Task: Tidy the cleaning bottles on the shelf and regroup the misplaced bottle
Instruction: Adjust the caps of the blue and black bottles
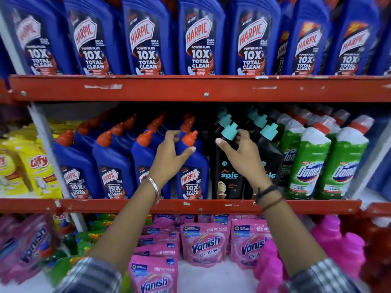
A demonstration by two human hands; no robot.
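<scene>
My left hand (169,153) curls around the neck of the blue Harpic bottle (191,166) just left of the black Spic bottle (227,166), thumb at the front and fingers behind, below its orange cap (189,138). My right hand (241,153) grasps the Spic bottle's neck under its teal cap (229,131). The Spic bottle stands upright on the middle shelf (207,206), with green Domex bottles (309,161) further right of it
</scene>
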